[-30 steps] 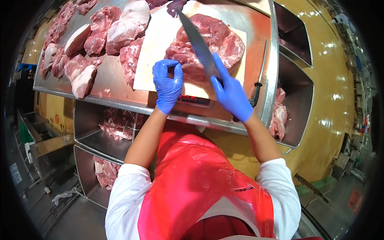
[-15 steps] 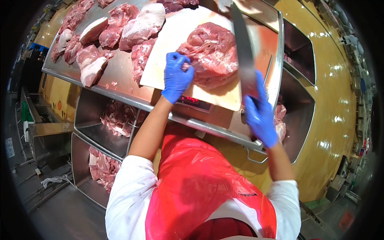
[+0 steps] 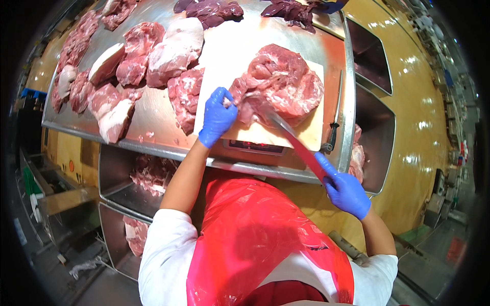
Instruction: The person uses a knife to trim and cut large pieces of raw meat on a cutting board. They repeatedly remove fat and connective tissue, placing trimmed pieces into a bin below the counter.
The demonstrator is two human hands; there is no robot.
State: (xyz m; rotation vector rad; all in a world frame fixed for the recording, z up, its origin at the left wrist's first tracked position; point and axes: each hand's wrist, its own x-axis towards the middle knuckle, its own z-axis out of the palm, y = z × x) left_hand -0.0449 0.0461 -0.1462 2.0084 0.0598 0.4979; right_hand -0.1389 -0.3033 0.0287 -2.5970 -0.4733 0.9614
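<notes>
A large piece of raw red meat (image 3: pixel 293 84) lies on the white cutting board (image 3: pixel 245 35). My gloved left hand (image 3: pixel 218 116) is closed on a flap of the meat at its left edge. In my gloved right hand (image 3: pixel 344 193) is a long-bladed knife (image 3: pixel 301 147), held by its handle. Its blade slants up and left, with the tip end against the lower left of the meat, where the flap meets the main piece. Glove fingers hide the knife's handle.
Several raw meat pieces (image 3: pixel 175 48) lie left on the metal table (image 3: pixel 158 117). Dark red organ meat (image 3: pixel 212 11) sits at the far edge. A thin black-handled tool (image 3: pixel 334 120) lies right. Metal bins (image 3: pixel 375 132) with meat stand beside and below the table.
My right hand has come down and nearer, swinging the knife from upright beside the meat to slanting against it. The thin tool's handle is now uncovered. My left hand keeps its grip.
</notes>
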